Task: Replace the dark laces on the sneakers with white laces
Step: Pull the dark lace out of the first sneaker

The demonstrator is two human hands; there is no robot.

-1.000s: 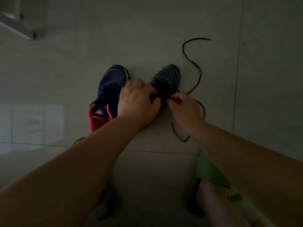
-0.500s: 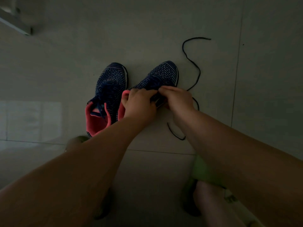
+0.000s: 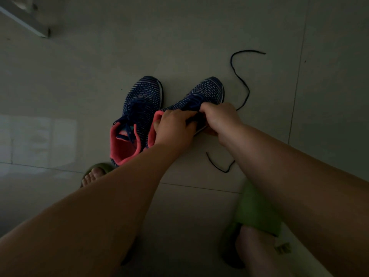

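Note:
Two dark blue knit sneakers with pink linings stand on the dim tiled floor. The left sneaker (image 3: 139, 108) keeps its dark lace tied. The right sneaker (image 3: 205, 91) is tilted toward me. My left hand (image 3: 173, 128) grips its pink collar and tongue area. My right hand (image 3: 219, 118) has its fingers curled at the eyelets, pinching the shoe's upper or the lace there; which one is hidden. A loose dark lace (image 3: 242, 80) snakes over the floor to the right, and its other end (image 3: 219, 166) shows below my right wrist. No white lace is in view.
My feet in green slippers rest near the bottom, one at the left (image 3: 95, 172) and one at the right (image 3: 257, 212). A pale furniture edge (image 3: 26, 21) sits at the top left. Tile joints cross the floor.
The right sneaker has been tipped and turned toward me, exposing its pink lining. My left hand shifted from over the shoes to the collar; my right hand moved up onto the eyelets.

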